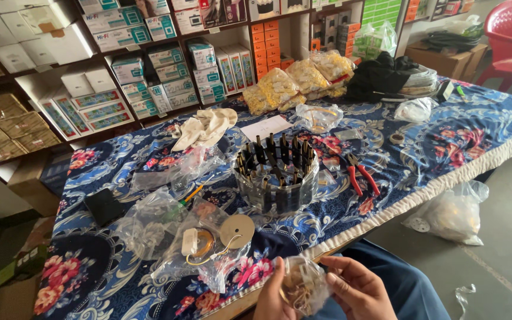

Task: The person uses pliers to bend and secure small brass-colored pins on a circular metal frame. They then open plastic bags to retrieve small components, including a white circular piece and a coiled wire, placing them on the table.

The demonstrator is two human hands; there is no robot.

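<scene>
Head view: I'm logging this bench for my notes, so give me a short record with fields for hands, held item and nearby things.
left hand: holds the bag from the left
right hand: fingers on the bag's right side
held item: small clear plastic bag of pale parts
surface: floral blue tablecloth
centre: clear container of dark-tipped pins
right of it: red-handled pliers
near the hands: wire spool

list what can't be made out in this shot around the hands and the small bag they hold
- Head view: contents of the small clear bag are a pale blurred tangle behind crinkled plastic.
- Left hand: wrist and palm cut off by the bottom edge; its grip on the bag is unclear.
- Right hand: fingertips hidden behind the bag.
- Clear tub on the table: its dark upright pieces are too small to identify.
</scene>
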